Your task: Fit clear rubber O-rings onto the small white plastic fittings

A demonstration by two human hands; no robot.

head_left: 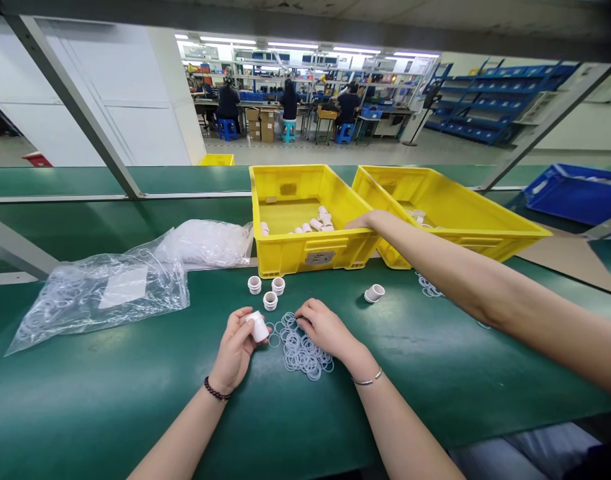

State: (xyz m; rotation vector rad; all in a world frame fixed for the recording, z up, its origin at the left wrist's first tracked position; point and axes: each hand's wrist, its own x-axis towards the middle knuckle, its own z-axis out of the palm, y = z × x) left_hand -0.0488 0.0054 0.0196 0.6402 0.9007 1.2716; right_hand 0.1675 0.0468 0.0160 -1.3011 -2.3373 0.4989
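White plastic fitting [258,327] sits in the left hand [239,343], above the bench just left of the ring pile [305,355]. Left fingers are curled around it, thumb on the near side, tilted, not upright. Right hand [326,328] is part-curled, fingertips down at the pile's upper edge; can't tell if a ring is pinched.

Risks, my read: rings lie overlapped, so a pick could drag up two or scatter a few. Fitting looks smooth and is held by fingers, so a loose grip could let it slip or turn. The three loose fittings [270,302] just beyond the left hand could get knocked over by a careless reach.

Materials: rings thin, pale grey-blue, look rubbery, tangled flat. Fittings are short matte-white tubes with a stepped collar; those three stand open end up, one more [374,293] is tilted, off to the right. Bench [110,407] is smooth green, slightly glossy.

Further out: yellow bin [285,256], rigid plastic, more fittings inside. Co-worker's arm [450,287] crosses from the right, hand at that bin's right side; can't see what it holds. Second yellow bin [485,238] just right of it. Clear crinkled bag [75,293] of rings at left, pale label on top.
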